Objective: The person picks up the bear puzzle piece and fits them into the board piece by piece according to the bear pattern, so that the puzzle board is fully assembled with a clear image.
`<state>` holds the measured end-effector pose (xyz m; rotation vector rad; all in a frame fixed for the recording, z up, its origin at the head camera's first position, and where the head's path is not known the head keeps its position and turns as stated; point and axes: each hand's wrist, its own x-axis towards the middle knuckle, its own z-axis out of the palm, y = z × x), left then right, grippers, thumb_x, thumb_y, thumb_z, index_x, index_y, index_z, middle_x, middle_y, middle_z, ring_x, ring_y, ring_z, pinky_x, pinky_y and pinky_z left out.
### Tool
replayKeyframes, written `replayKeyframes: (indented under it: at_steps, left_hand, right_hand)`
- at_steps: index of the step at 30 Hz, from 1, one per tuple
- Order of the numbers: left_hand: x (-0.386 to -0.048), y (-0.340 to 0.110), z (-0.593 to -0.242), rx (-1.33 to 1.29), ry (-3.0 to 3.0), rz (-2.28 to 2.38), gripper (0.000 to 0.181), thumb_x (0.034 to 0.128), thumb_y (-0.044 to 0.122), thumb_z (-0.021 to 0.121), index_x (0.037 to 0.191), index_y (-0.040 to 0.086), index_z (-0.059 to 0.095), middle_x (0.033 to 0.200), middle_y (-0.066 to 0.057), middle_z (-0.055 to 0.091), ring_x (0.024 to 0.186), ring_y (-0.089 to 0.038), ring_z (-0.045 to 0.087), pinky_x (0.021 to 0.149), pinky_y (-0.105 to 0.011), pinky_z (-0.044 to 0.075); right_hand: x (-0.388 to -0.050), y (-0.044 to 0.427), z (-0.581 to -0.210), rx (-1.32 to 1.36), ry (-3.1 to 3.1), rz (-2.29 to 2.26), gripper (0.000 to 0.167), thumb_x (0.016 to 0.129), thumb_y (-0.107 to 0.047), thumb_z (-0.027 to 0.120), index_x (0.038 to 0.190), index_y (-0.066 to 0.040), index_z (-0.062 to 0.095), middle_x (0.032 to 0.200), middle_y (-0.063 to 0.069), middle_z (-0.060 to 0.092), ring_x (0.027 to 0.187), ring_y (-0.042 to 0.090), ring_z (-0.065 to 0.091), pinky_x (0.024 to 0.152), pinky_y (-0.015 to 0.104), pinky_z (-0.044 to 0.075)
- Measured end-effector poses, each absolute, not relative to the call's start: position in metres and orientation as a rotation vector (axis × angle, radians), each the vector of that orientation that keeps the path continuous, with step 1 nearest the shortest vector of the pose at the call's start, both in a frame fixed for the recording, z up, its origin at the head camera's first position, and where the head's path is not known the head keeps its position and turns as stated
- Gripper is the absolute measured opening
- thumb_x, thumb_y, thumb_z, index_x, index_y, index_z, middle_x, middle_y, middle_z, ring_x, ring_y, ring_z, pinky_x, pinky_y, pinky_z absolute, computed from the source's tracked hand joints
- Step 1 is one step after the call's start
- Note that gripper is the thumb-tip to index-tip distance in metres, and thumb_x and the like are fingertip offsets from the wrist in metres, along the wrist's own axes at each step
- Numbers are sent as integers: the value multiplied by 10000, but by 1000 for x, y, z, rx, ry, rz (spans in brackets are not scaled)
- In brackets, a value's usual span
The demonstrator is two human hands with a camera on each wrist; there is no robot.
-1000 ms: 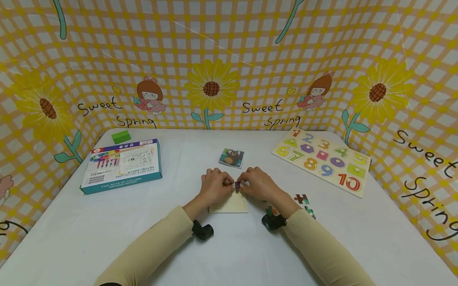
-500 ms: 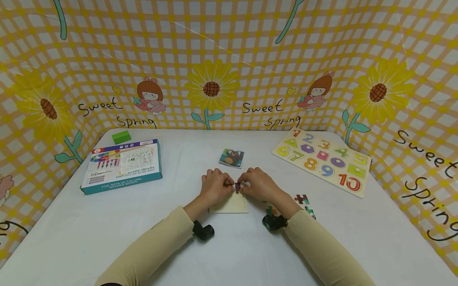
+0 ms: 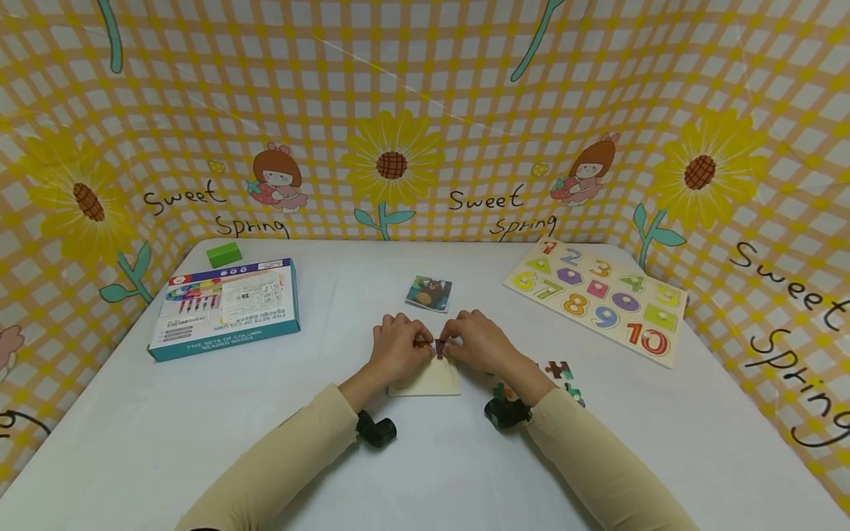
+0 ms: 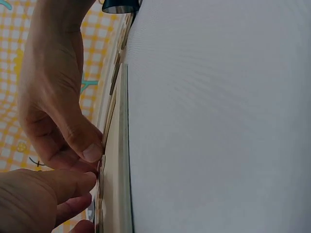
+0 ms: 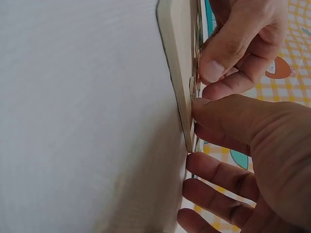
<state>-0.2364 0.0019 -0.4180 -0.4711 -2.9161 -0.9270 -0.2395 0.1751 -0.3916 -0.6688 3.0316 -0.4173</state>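
Observation:
A pale wooden puzzle tray (image 3: 425,382) lies at the middle of the table, seen nearly edge-on in both wrist views. Over its far part, my left hand (image 3: 401,346) pinches a brown jigsaw piece (image 3: 422,344) between thumb and index finger. Close beside it, my right hand (image 3: 479,343) pinches a dark purple-brown jigsaw piece (image 3: 440,348) at the tray's surface. The fingertips of both hands almost meet, as the left wrist view shows with the left hand (image 4: 34,199) below the right one (image 4: 58,92). Fingers partly hide the pieces, so how they fit together cannot be seen.
Several loose jigsaw pieces (image 3: 559,369) lie beside and partly under the right forearm. A bear picture card (image 3: 429,293) is beyond the hands. At right lies a wooden number board (image 3: 598,295). A teal-edged box (image 3: 229,306) and a green block (image 3: 224,255) are at left.
Both hands stay at nearly the same spot over the tray, with only slight finger shifts around the pieces. The other things have not moved.

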Motion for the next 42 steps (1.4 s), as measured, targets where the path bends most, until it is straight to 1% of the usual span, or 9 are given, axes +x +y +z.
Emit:
replayKeyframes:
  at_steps: [5, 14, 18, 24, 33, 42]
  left_hand:
    - [-234, -5, -415, -453, -2904, -986, 159, 803, 280, 710, 931, 184, 702, 928, -34, 553, 950, -229, 413, 823, -414, 300]
    - [-225, -27, -410, -419, -2919, -1074, 187, 798, 251, 720, 958, 156, 702, 931, -64, 553, 970, -242, 409, 847, -431, 294]
    - [-220, -39, -409, -408, -2927, -1082, 204, 787, 231, 720, 974, 151, 703, 963, -74, 565, 994, -255, 413, 853, -431, 297]
    - [-216, -53, -412, -418, -2936, -1090, 231, 768, 188, 714, 994, 138, 704, 1031, -92, 575, 1021, -265, 426, 891, -465, 313]
    - [-208, -62, -416, -439, -2931, -1146, 255, 761, 139, 743, 1010, 115, 700, 1071, -99, 579, 1033, -254, 433, 892, -434, 350]
    - [-205, -66, -420, -495, -2929, -1137, 291, 760, 166, 765, 1036, 114, 687, 1095, -105, 559, 1045, -258, 417, 901, -429, 343]
  right_hand:
    - [-239, 175, -392, -672, 3037, -407, 115, 819, -215, 694, 931, -200, 716, 953, 23, 631, 864, 199, 502, 707, 339, 410]
    - [-239, 175, -393, -658, 3032, -402, 125, 824, -223, 687, 944, -199, 710, 953, 14, 629, 880, 195, 504, 719, 346, 414]
    - [-238, 175, -393, -653, 3034, -411, 127, 823, -214, 681, 945, -195, 708, 942, 9, 623, 878, 191, 503, 726, 345, 415]
    - [-237, 175, -392, -642, 3041, -409, 129, 822, -207, 675, 946, -194, 707, 938, 11, 622, 879, 193, 499, 724, 353, 412]
    - [-238, 175, -393, -648, 3040, -427, 123, 827, -229, 697, 944, -193, 712, 949, 18, 625, 871, 193, 491, 744, 353, 410]
    - [-238, 176, -393, -658, 3034, -443, 134, 828, -221, 683, 955, -184, 707, 949, 17, 630, 875, 193, 492, 743, 353, 408]
